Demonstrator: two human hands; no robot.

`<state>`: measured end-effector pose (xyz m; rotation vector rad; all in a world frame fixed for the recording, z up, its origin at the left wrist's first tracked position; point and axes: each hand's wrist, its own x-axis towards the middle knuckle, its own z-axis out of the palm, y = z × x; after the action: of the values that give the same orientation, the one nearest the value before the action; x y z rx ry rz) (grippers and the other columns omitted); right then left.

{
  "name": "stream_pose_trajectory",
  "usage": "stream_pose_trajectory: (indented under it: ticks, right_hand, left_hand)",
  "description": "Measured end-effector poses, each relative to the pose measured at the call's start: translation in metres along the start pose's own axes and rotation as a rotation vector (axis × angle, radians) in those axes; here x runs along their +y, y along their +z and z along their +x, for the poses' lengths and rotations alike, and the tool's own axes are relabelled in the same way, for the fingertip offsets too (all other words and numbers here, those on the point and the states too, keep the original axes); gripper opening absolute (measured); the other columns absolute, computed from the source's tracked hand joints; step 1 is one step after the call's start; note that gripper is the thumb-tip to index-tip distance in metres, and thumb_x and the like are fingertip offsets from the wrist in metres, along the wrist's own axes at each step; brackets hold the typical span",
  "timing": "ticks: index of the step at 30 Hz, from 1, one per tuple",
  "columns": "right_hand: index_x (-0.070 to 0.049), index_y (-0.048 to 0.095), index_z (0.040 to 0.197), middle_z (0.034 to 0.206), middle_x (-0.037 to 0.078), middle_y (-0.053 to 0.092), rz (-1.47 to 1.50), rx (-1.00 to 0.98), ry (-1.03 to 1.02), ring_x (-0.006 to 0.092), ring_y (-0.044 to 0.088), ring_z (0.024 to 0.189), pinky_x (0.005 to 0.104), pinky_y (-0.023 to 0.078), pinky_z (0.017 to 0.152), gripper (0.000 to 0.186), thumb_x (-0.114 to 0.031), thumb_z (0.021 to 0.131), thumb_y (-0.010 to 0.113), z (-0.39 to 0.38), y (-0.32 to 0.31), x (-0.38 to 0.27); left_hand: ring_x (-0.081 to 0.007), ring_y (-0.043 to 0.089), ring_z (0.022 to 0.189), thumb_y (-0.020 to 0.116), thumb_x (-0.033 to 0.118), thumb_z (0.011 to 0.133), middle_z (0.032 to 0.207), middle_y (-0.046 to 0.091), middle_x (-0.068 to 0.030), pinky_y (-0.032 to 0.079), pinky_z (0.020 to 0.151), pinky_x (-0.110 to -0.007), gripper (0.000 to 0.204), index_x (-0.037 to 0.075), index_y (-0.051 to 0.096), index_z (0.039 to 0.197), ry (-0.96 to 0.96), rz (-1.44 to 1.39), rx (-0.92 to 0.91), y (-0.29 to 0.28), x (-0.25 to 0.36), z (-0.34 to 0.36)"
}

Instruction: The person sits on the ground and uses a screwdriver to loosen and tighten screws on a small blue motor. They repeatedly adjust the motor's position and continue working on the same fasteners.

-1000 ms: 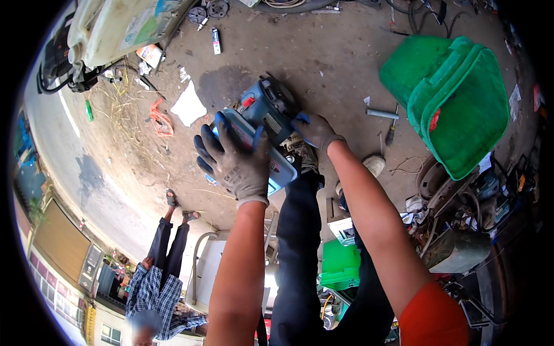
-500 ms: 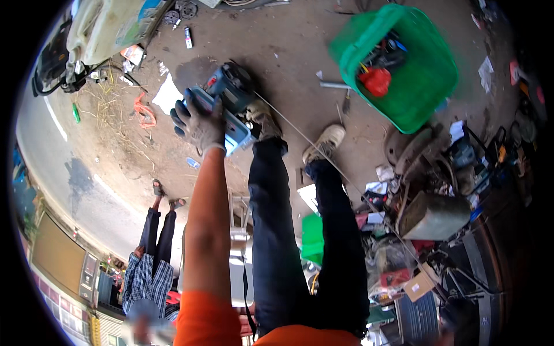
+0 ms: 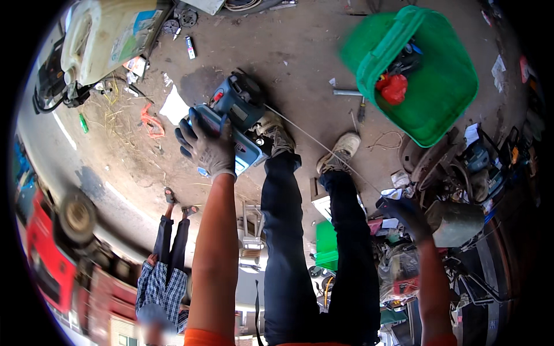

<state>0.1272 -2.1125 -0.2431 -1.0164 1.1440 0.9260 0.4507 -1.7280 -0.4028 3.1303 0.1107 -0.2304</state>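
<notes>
My gloved left hand (image 3: 205, 144) rests with spread fingers on the light-blue housing (image 3: 244, 154) of a small machine, whose darker blue-grey body (image 3: 235, 99) has a red part on top. The machine sits on the ground against my left shoe (image 3: 277, 135). A thin cord (image 3: 317, 144) stretches taut from the machine down to my gloved right hand (image 3: 404, 216), low at the right, which is closed on its end. What exactly is at that end is hard to make out.
Green crate with a red item (image 3: 427, 109) at upper right; jerrycan (image 3: 109, 34) upper left; scrap pile (image 3: 433, 161) at right; tools (image 3: 360, 112) on the ground; another person in checked shirt (image 3: 161, 282) at lower left; red truck (image 3: 49, 254) on the road.
My right hand has left the machine and swung down to the right, drawing the cord out. A red truck has come into view on the road. My left hand stays on the housing.
</notes>
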Motion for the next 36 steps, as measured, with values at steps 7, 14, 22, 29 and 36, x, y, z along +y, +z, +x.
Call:
stream_pose_trajectory:
  ticks: [7,14,22,29,36]
  right_hand:
    - [-0.003,0.067,0.123,0.105,0.002,0.069,0.078,-0.250,-0.462,0.0092,0.061,0.094,0.0262,0.052,0.086,0.031,-0.022,0.097,0.070,0.276,0.188,-0.085]
    - [-0.001,0.066,0.128,0.117,0.009,0.073,0.294,0.131,-0.546,0.0153,0.066,0.101,0.0313,0.053,0.089,0.036,-0.019,0.097,0.070,0.354,0.226,-0.051]
    - [-0.003,0.069,0.122,0.107,0.023,0.074,0.008,0.122,-0.517,0.0375,0.071,0.100,0.0420,0.054,0.089,0.033,-0.023,0.096,0.069,0.334,0.261,-0.010]
    - [-0.004,0.073,0.116,0.105,0.023,0.074,-0.016,0.188,-0.356,0.0376,0.072,0.101,0.0424,0.055,0.086,0.034,-0.029,0.092,0.073,0.376,0.273,-0.015]
    - [-0.008,0.076,0.110,0.105,0.016,0.076,-0.383,0.162,-0.322,0.0342,0.073,0.096,0.0416,0.056,0.086,0.033,-0.034,0.091,0.071,0.348,0.280,-0.069]
  left_hand:
    - [-0.0444,0.029,0.150,0.077,0.067,0.079,0.159,0.039,-0.0214,0.024,0.120,-0.059,0.099,0.019,0.041,0.158,0.028,-0.007,0.021,0.001,-0.011,-0.008]
    - [-0.0448,0.029,0.150,0.077,0.063,0.082,0.159,0.038,-0.0229,0.025,0.120,-0.058,0.096,0.017,0.041,0.158,0.026,-0.049,-0.006,-0.006,-0.004,-0.004]
    - [-0.0452,0.030,0.149,0.076,0.060,0.085,0.158,0.036,-0.0248,0.029,0.119,-0.056,0.095,0.012,0.040,0.158,0.039,-0.032,-0.016,-0.005,-0.008,-0.006]
    - [-0.0437,0.027,0.152,0.078,0.065,0.078,0.159,0.038,-0.0222,0.027,0.118,-0.061,0.098,0.014,0.045,0.154,0.006,-0.130,0.003,-0.002,-0.009,-0.004]
    - [-0.0414,0.033,0.147,0.080,0.049,0.086,0.154,0.040,-0.0231,0.033,0.117,-0.053,0.089,0.009,0.043,0.156,0.031,-0.088,0.006,-0.006,-0.004,-0.005]
